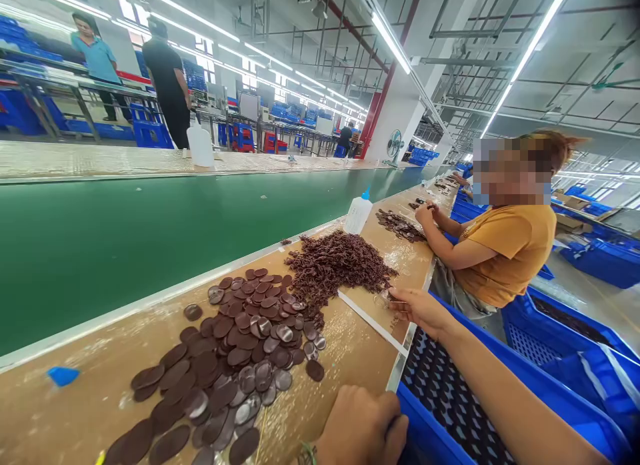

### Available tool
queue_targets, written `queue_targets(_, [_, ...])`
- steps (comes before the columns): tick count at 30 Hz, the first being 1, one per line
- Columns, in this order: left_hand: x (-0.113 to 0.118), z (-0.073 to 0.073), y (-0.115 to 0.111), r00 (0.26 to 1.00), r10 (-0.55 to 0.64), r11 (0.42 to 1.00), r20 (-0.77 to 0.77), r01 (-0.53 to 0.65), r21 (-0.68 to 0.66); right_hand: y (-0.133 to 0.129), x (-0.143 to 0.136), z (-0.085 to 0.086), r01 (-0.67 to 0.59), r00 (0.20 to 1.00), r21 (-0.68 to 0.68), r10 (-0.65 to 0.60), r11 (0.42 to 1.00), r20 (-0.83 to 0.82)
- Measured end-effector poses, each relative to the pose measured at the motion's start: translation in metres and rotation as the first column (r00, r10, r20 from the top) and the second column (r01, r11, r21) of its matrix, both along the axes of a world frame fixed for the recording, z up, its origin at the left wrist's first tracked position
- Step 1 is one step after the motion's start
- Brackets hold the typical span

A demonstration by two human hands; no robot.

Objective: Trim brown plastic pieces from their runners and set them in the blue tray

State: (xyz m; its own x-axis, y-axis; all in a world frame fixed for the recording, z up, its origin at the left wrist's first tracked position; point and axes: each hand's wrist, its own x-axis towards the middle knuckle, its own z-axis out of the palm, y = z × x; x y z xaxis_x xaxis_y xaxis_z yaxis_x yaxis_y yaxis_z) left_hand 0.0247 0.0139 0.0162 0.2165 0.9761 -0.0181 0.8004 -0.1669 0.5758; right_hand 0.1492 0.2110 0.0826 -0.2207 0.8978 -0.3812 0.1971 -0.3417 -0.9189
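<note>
My left hand (361, 423) is closed at the bottom of the view, resting by the table's near edge; whatever it may hold is hidden. My right hand (417, 309) reaches to the near side of a heap of small dark-brown curled pieces (340, 265), its fingers drawn together. By its fingertips is a small see-through roundish thing (381, 300), too blurred to name. Left of that heap spreads a pile of flat, oval dark-brown discs (235, 338), some shiny. A white strip (373, 323) runs across the brown tabletop between the heap and the near edge.
A white bottle with a blue cap (359, 213) stands behind the heap. Beyond lies a green conveyor belt (150, 225). Below my right arm, a blue crate (450, 398) holds rows of dark pieces. A co-worker in an orange shirt (517, 251) sits at right. A blue scrap (63, 375) lies left.
</note>
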Motion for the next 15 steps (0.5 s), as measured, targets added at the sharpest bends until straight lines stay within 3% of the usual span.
queue_targets(15, [-0.005, 0.014, -0.002, 0.997, 0.000, 1.000, 0.074, 0.001, -0.018, 0.006, 0.005, -0.008, 0.019, 0.999, 0.071, -0.016, 0.997, -0.047])
